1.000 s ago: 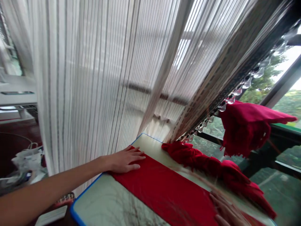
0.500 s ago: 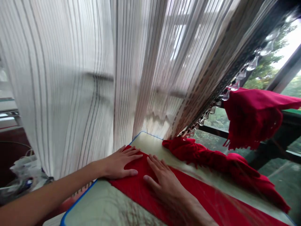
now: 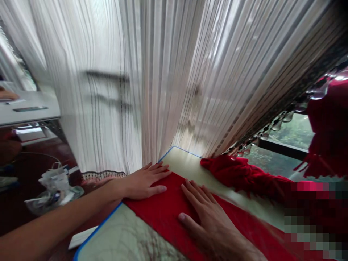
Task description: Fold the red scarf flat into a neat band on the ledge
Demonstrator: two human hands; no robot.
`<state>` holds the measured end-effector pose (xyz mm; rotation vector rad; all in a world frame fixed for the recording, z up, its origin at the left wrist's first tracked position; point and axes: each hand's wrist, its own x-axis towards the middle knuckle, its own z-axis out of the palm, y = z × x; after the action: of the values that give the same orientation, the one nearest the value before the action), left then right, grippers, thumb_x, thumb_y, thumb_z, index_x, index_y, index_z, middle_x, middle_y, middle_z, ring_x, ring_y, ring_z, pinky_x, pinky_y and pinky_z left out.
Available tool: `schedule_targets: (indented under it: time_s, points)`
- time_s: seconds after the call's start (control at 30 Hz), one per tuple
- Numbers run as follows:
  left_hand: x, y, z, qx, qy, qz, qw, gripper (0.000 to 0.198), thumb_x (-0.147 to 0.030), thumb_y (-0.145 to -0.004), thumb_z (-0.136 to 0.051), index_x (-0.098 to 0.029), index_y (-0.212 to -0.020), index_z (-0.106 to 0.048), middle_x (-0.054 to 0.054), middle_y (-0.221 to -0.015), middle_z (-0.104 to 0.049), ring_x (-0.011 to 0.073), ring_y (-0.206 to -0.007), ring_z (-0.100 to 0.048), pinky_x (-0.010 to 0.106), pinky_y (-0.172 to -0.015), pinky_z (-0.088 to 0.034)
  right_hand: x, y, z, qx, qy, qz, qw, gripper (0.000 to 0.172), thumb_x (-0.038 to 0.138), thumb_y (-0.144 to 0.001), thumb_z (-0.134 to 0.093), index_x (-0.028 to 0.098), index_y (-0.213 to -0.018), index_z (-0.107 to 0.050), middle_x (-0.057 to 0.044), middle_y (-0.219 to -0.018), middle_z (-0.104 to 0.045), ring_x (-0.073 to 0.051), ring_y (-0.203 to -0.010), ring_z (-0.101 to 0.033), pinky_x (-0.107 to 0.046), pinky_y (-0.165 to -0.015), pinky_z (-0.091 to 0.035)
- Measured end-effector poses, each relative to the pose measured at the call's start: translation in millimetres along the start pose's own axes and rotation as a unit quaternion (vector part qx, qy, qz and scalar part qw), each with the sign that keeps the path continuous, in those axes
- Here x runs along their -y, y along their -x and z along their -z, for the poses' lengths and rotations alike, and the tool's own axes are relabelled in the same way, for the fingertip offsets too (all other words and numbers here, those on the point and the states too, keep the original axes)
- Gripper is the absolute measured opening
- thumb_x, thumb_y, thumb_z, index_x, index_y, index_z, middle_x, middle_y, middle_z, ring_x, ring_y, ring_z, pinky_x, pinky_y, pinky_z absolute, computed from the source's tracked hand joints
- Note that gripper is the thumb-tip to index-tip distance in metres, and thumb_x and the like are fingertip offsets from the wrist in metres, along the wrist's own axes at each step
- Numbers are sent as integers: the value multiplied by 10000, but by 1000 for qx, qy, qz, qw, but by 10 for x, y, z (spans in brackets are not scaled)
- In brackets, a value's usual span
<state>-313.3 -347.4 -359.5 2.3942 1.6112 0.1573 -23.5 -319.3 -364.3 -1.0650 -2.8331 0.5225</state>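
A folded red cloth (image 3: pixel 160 214) lies flat in a long strip on a pale, blue-edged tabletop (image 3: pixel 108 235). My left hand (image 3: pixel 146 181) rests palm down on the strip's far end, its fingers spread and pointing right. Closer to me, my right hand (image 3: pixel 203 212) presses flat on the same cloth, thumb held apart from the fingers. Neither hand grips anything. Beyond the strip, a bunched red fringed cloth (image 3: pixel 239 170) lies along the table's window side.
Striped sheer curtains (image 3: pixel 108 127) hang behind the table. Another red fringed cloth (image 3: pixel 328 127) hangs by the window at right. Plastic bags (image 3: pixel 56 185) lie on the floor at left. A person's hand (image 3: pixel 8 95) rests at a white table (image 3: pixel 29 117). The lower right corner is pixelated.
The view has turned left, bringing the white table and more floor into sight. Both hands stay flat on the red cloth, with the gap between them slightly wider.
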Motion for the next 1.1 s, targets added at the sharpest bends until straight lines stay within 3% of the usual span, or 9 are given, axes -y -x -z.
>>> schedule_targets:
  time_s: [0.2, 0.3, 0.43, 0.57, 0.63, 0.7, 0.77, 0.87, 1.1]
  points:
    - [-132, 134, 40, -16, -40, -24, 999, 676, -631, -1050, -301, -314, -1637, -195, 19, -1717, -135, 269, -1598, -33, 520, -1291, 47, -57, 39, -28, -1, 2, 9, 1000, 830, 713, -930, -458, 320, -1604, -176, 1, -1706, -102, -292, -1595, -78, -593, -1303, -118]
    - [-314, 217, 27, 8, -8, -72, 997, 670, -612, -1054, -323, -306, -1637, -195, 11, -1712, -155, 259, -1596, -81, 487, -1307, -10, -83, 41, -63, -16, 9, 22, 1000, 810, 651, -941, -498, 322, -1604, -167, -8, -1704, -114, -295, -1593, -95, -595, -1302, -127]
    - [-455, 372, 29, 45, 25, -64, 997, 698, -630, -1038, -366, -329, -1634, -162, 5, -1710, -130, 285, -1593, -81, 531, -1308, -31, -90, 54, -74, -29, 9, 31, 999, 804, 579, -936, -553, 327, -1602, -179, -14, -1702, -134, -308, -1588, -140, -595, -1299, -166]
    - [-437, 480, 180, 79, 67, -98, 990, 522, -557, -1047, -443, -456, -1553, -363, -67, -1678, -264, 296, -1585, -125, 577, -1299, -35, -82, 60, -54, -33, 5, 34, 999, 828, 585, -925, -565, 327, -1606, -173, -20, -1706, -121, -311, -1590, -128, -611, -1296, -153]
    - [-411, 425, 242, 72, 107, -107, 986, 424, -534, -1053, -449, -450, -1462, -523, -80, -1618, -414, 251, -1549, -286, 501, -1307, -127, -81, 60, -46, -23, 2, 31, 999, 841, 599, -921, -564, 326, -1610, -166, -20, -1708, -104, -312, -1593, -108, -619, -1296, -138]
    - [-406, 285, 236, 12, 127, -84, 988, 412, -500, -1070, -413, -393, -1435, -572, -57, -1579, -488, 207, -1499, -396, 424, -1286, -225, -84, 59, -46, -19, 0, 34, 999, 848, 604, -922, -560, 321, -1613, -156, -21, -1709, -98, -313, -1595, -99, -622, -1297, -127]
    - [-426, 106, 159, -44, 99, -44, 993, 485, -493, -1072, -386, -331, -1520, -480, -7, -1630, -414, 232, -1526, -345, 453, -1278, -229, -88, 56, -53, -23, 3, 39, 999, 858, 601, -923, -560, 307, -1615, -147, -28, -1709, -103, -313, -1596, -101, -619, -1298, -126]
    - [-464, -93, -11, -21, 33, -27, 999, 624, -579, -1050, -368, -301, -1606, -319, 26, -1694, -246, 305, -1582, -166, 567, -1284, -98, -88, 45, -62, -26, 8, 43, 999, 875, 597, -917, -571, 293, -1614, -138, -32, -1710, -113, -313, -1596, -110, -614, -1299, -137]
    - [-436, -91, -138, -26, 21, -40, 999, 887, -831, -896, -428, -347, -1618, -255, 32, -1704, -206, 363, -1584, -108, 616, -1266, -14, -77, 130, -18, -10, 17, 39, 999, 957, 636, -874, -609, 288, -1618, -117, -40, -1714, -82, -338, -1594, -43, -653, -1287, -93]
